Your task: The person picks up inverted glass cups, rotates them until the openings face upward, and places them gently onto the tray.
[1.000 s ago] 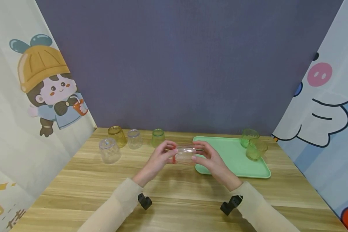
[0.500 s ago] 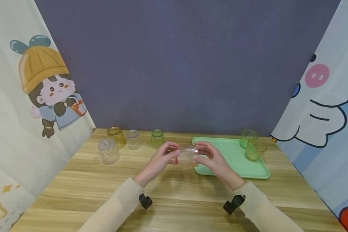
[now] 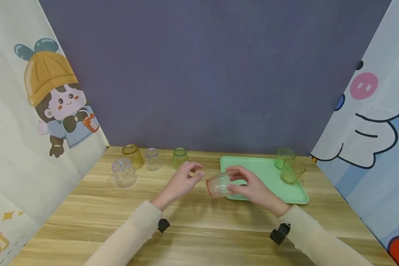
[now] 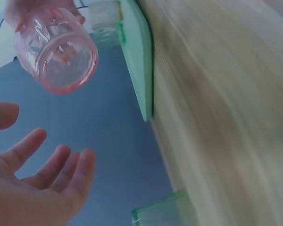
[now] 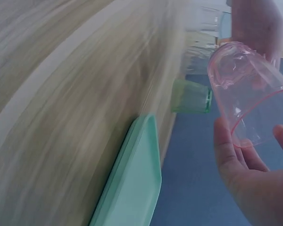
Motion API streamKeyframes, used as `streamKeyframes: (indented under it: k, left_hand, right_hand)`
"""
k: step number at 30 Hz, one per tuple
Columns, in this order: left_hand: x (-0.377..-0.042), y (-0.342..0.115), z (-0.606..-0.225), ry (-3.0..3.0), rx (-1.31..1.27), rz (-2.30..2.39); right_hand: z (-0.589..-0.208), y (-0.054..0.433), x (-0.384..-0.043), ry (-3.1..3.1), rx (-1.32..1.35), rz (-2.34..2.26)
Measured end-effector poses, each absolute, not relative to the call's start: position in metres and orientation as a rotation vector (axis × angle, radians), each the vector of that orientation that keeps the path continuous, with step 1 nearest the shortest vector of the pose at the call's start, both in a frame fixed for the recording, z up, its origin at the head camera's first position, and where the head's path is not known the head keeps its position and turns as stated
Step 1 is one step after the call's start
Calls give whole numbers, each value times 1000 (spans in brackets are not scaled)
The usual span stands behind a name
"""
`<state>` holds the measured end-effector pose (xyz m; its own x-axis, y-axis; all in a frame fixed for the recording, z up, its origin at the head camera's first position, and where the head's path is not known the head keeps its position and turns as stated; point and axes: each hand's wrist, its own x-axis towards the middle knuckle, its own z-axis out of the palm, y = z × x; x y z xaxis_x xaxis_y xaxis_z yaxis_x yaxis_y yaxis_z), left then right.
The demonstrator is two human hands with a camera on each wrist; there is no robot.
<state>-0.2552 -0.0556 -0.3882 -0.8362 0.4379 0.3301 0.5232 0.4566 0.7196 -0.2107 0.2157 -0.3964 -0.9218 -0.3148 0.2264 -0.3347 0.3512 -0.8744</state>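
Observation:
In the head view my right hand (image 3: 252, 186) grips a pink-tinted clear glass (image 3: 217, 184) near its open end. The glass is tilted on its side above the table, its reddish base turned left and a little down. In the right wrist view, fingers and thumb stand around the rim of the pink glass (image 5: 247, 89). My left hand (image 3: 183, 181) is apart from the glass, to its left, with nothing in it. The left wrist view has the left hand (image 4: 42, 183) with loosely bent, spread fingers, and the round base of the pink glass (image 4: 66, 66) beyond them.
A mint-green tray (image 3: 252, 173) lies right of centre, bearing a green glass (image 3: 283, 158) and a yellow-green glass (image 3: 292, 171) at its right end. Back left stand an amber glass (image 3: 133, 157), two clear glasses (image 3: 153, 160) and a green glass (image 3: 180, 158), bottoms up. A dark panel rises behind.
Both hands held the glass earlier. The left hand has let go and drawn slightly left, while the right hand has carried the glass a little right and tilted its base downward.

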Motion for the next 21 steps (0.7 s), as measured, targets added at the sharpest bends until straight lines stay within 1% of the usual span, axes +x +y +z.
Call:
streamKeyframes:
  k: [4, 11, 21]
  left_hand:
    - [-255, -57, -386, -2630, -860, -1102]
    - [-260, -61, -389, -2704, -896, -557]
    - [-272, -64, -388, -2807, -803, -390]
  right_hand:
    - [-394, 221, -209, -2617, 645, 1591]
    - [-391, 232, -206, -2697, 716, 1428]
    - [-381, 241, -205, -2799, 733, 1257]
